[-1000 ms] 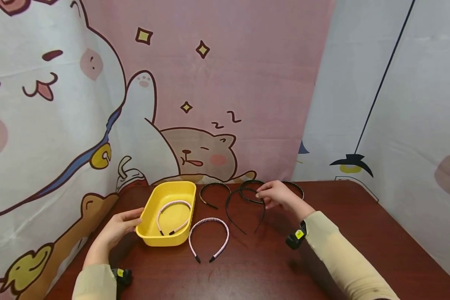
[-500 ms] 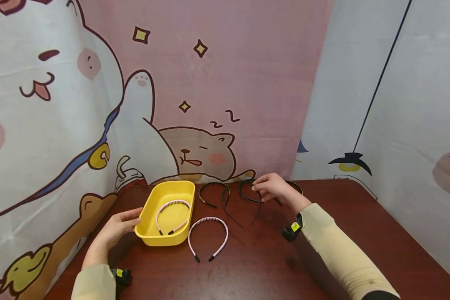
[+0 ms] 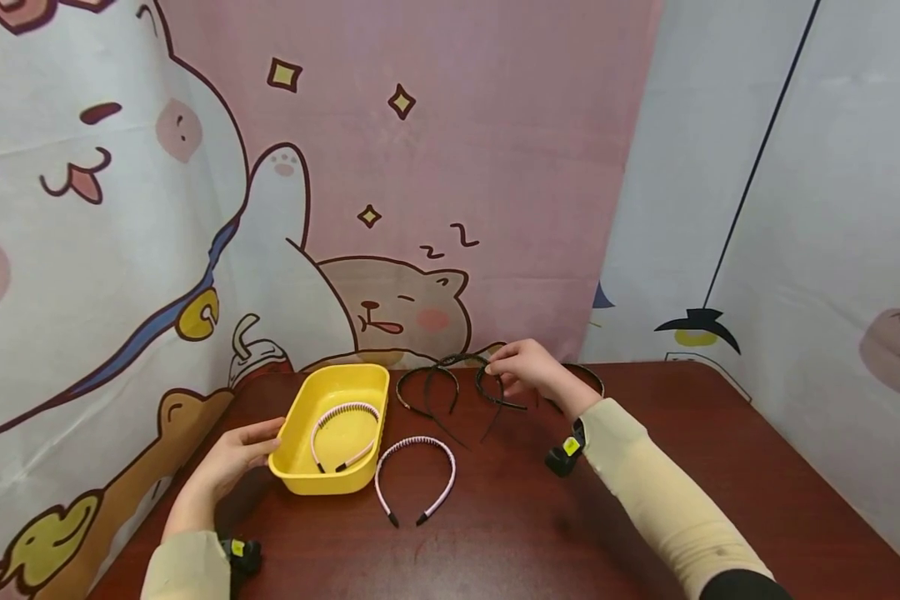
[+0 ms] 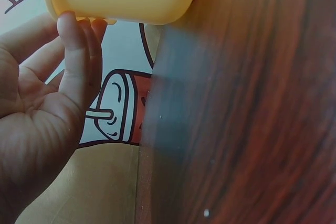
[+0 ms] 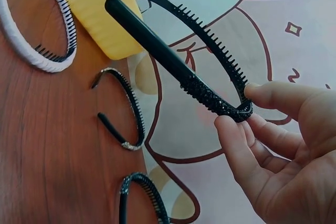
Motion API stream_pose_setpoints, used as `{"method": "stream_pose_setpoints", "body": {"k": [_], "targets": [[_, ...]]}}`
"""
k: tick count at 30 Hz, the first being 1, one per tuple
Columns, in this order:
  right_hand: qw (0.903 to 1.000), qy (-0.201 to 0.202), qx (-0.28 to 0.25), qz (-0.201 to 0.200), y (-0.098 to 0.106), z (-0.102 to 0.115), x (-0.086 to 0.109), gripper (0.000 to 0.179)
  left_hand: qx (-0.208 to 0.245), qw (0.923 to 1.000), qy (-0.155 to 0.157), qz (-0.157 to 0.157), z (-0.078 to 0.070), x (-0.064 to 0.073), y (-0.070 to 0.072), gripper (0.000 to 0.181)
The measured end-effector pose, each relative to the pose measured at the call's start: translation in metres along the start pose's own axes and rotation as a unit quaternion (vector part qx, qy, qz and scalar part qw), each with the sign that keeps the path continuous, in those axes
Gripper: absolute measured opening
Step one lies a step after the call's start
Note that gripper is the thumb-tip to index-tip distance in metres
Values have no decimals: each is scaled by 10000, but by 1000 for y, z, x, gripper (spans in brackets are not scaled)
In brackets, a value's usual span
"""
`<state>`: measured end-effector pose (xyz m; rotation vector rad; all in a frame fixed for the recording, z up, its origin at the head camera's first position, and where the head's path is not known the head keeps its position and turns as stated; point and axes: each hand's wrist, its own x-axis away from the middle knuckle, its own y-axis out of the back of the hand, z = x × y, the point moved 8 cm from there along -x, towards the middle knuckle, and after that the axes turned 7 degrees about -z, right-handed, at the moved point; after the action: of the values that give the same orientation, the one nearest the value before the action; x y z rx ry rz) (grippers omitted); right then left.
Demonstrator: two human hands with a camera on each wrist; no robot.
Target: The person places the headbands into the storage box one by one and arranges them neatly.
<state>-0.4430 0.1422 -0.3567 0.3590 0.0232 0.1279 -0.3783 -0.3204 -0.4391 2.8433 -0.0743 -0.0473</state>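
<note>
My right hand [image 3: 525,367] pinches a black headband [image 5: 202,90] by its glittery top, between thumb and fingertips. The headband has comb teeth inside, and its two ends point away from the hand in the right wrist view. My left hand [image 3: 232,458] holds the left rim of a yellow plastic tray [image 3: 332,482], its fingertips at the edge in the left wrist view. A pink headband [image 3: 352,406] with dark tips lies inside the tray. Another pink headband [image 3: 453,471] lies on the table just right of the tray.
Several black headbands lie along the back of the dark red-brown table [image 3: 510,533]: one [image 5: 140,114] right of the tray, one [image 5: 126,203] near the right hand, and one [image 3: 600,383] partly behind the right arm. A cartoon-printed cloth [image 3: 510,167] hangs behind the table.
My right hand has moved left and slightly up with the black headband, which now overlaps the headbands at the back. The left hand and the tray have stayed in place.
</note>
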Motion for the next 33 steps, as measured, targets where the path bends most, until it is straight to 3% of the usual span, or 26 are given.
{"method": "stream_pose_setpoints", "body": {"k": [13,20,33], "targets": [[9994,1,-340,111,-28,19,-11,36,71,10000,-33,28,0,5,1,59],[9988,-106,-431,195,-44,19,-17,35,81,10000,3,21,1,6,0,57],[9989,-46,-470,21,-62,34,-23,29,-22,10000,-92,7,0,1,0,57]]}}
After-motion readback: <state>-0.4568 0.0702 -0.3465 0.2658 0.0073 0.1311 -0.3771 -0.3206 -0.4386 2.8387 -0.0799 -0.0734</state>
